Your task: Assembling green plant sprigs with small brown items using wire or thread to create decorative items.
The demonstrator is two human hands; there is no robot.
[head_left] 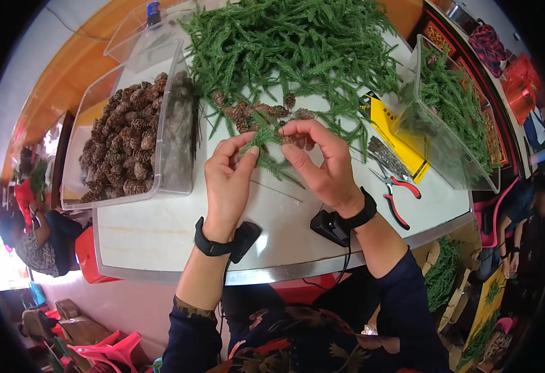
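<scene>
My left hand [230, 177] is closed, pinching a green artificial pine sprig [277, 168] between thumb and fingers. Close beside it, my right hand [329, 166] is also closed, with its thumb and forefinger meeting at the sprig's right side. A small brown pine cone [289, 140] shows between the right fingertips, partly covered by them. Thin wire [278, 191] slants across the white table below the hands. Several loose pine cones [241, 114] lie just beyond my fingertips, against a big heap of green pine sprigs [291, 50].
A clear plastic bin of pine cones [126, 140] stands at left. Another clear bin, holding green sprigs [449, 102], stands at right. Red-handled pliers [397, 193], a pile of thin metal pieces [385, 155] and a yellow packet [403, 140] lie right of my hands. Other people sit beyond both sides.
</scene>
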